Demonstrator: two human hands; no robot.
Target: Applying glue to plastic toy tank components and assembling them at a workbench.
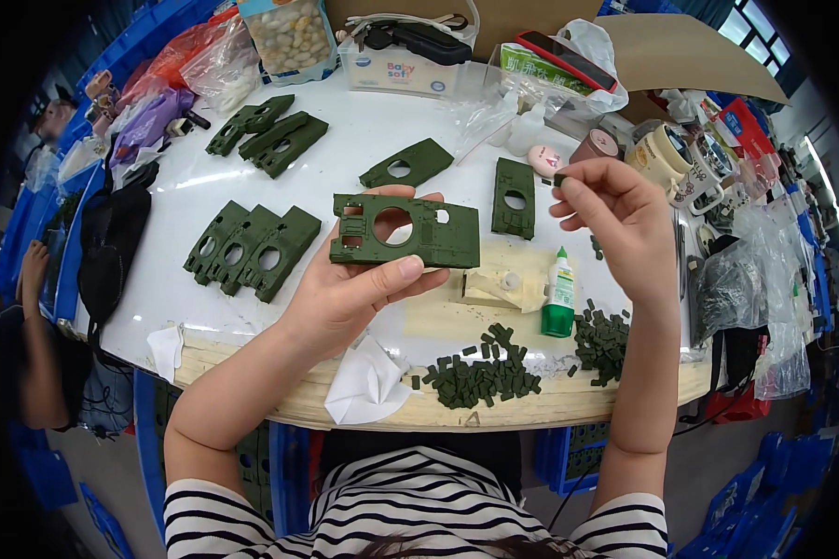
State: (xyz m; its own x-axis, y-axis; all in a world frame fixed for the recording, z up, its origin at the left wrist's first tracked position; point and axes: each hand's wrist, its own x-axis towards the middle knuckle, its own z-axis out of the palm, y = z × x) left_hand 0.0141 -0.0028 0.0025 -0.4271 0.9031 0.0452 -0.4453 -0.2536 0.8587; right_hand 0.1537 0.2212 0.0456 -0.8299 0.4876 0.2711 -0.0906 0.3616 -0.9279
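My left hand (350, 296) grips a dark green plastic model tank hull top (450, 244), tilted with its flat face and large round hole upward. My right hand (620, 210), raised to the right of it, pinches a tiny dark green plastic piece (559, 180) between thumb and fingertips, apart from the hull. Beyond and between the hands lie two more hull tops, one angled (429, 160) and one upright in the picture (514, 220). Below the hands are two heaps of small green pieces, one (480, 377) nearer the middle and one (603, 347) to its right.
A glue bottle (558, 298) with green base stands beside a tape-wrapped block (494, 289). Several hull tops (252, 250) lie at left, more (284, 144) behind. Crumpled white paper (368, 382) rests at the front edge. A plastic tub (405, 70), phone (567, 60) and mugs (660, 158) line the back.
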